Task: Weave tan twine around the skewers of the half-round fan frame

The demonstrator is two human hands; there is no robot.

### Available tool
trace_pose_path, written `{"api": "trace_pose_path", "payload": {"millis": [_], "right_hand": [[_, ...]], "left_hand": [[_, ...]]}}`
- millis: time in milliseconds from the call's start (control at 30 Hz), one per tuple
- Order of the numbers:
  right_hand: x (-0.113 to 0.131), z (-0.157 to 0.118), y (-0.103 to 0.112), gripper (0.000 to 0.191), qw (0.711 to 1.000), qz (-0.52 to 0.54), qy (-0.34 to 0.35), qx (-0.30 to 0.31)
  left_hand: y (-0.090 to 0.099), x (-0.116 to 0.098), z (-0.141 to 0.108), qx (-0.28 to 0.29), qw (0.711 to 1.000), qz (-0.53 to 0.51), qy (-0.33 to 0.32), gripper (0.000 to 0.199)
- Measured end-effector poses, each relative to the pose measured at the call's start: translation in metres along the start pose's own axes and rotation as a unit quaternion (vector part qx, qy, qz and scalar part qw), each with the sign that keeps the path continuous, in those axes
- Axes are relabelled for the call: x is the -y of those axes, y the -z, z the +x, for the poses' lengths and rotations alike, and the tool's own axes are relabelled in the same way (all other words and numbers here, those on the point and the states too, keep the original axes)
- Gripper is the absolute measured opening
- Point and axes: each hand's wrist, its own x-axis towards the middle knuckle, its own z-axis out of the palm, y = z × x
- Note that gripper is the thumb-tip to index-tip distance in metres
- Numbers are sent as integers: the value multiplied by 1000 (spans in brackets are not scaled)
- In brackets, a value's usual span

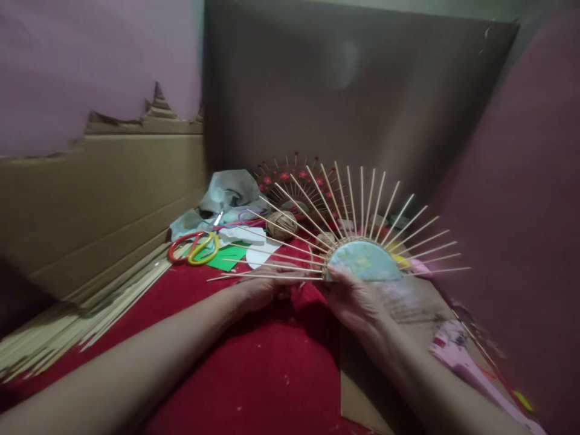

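While right hand [356,296] pinches stick fan [365,260] near bottom corner, left hand [272,287] curls by lowest sticks [244,262], can't tell gripping what. Fan's held up off red cloth [235,362]: loose thumb might drop it, hard tug could splay sticks. Tips might snag twine ball [281,225].

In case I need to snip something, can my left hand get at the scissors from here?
Likely yes: the scissors lie beyond and left of your left hand, handles uncovered, though it may have to skirt the spread of thin sticks.

Two bare forearms [149,357] taper smoothly to slim wrists [242,296].
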Motion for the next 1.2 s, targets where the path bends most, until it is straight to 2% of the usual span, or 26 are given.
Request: {"api": "trace_pose_path", "payload": {"millis": [100,233,400,567,700,833,967,1200], "right_hand": [[3,2,0,10,1000,0,-7,-3],[0,6,2,11,1000,19,-6,-20],[-3,12,7,14,996,62,-13,-62],[1,14,13,13,997,52,-12,-58],[1,16,17,13,997,47,-10,-59],[1,16,22,12,997,43,-12,-57],[1,16,24,12,997,42,0,-60],[0,18,22,13,997,30,16,-63]], "left_hand": [[13,-10,-2,1,999,36,-38,18],[28,-21,-4,13,999,-21,-23,14],[43,-18,-1,-10,995,-98,-26,13],[60,-15,1,3,991,-131,-20,12],[69,-19,-2,16,993,-118,18,10],[75,-25,-6,9,994,-102,26,10],[81,-27,-6,31,995,-84,46,12],[97,-24,-7,16,999,-11,40,11]]}}
